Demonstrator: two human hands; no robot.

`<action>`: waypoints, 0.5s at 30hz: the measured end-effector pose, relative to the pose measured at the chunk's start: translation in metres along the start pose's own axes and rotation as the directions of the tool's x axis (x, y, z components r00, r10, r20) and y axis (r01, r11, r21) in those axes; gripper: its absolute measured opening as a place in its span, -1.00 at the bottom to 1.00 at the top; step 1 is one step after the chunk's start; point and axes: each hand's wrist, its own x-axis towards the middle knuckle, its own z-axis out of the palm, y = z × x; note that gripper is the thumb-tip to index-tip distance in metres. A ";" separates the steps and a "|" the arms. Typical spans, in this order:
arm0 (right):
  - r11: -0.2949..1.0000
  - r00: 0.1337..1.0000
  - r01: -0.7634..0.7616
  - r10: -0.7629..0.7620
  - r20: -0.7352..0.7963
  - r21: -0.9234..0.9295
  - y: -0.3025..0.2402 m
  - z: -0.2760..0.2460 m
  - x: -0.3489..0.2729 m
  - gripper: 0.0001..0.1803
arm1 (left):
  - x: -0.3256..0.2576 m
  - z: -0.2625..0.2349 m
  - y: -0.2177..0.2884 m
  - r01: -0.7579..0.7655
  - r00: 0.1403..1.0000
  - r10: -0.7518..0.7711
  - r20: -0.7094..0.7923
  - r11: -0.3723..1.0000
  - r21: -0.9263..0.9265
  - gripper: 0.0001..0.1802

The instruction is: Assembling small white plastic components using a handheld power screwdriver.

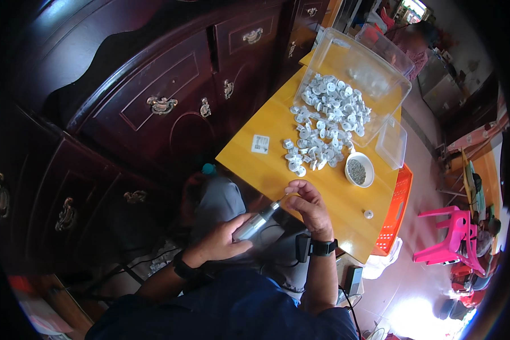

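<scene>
My left hand [222, 240] grips a silver pen-shaped electric tool [259, 220], its tip pointing up toward my right hand. My right hand [307, 203] is curled at the near edge of the yellow table [266, 164], pinching something small at the tool's tip; the piece itself is hidden by my fingers. A pile of small white round plastic parts [323, 130] spills from a tipped clear plastic bin [374, 62] onto the table beyond my right hand.
A white bowl [358, 169] of small grey pieces sits right of the pile, one loose white part [368, 214] lies near the table edge, and a small white card [260, 144] lies at left. A dark wooden cabinet [153, 107] stands left; an orange crate [396, 209] and pink stool [450, 235] right.
</scene>
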 end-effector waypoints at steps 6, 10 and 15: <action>0.795 0.914 0.145 -0.336 -0.228 -0.589 0.006 -0.030 0.014 -0.72 | 0.000 0.006 0.006 0.017 1.000 -0.016 -0.021 1.000 0.025 -0.31; 0.374 0.803 0.094 -0.577 -0.151 -0.923 0.003 -0.018 0.027 -0.63 | -0.002 0.008 0.016 0.012 0.998 -0.004 -0.067 0.992 0.128 -0.32; 0.066 0.838 -0.053 -0.540 -0.080 -0.996 0.012 -0.028 0.047 -0.67 | -0.007 0.011 0.012 -0.041 0.995 0.049 -0.083 0.995 0.092 -0.31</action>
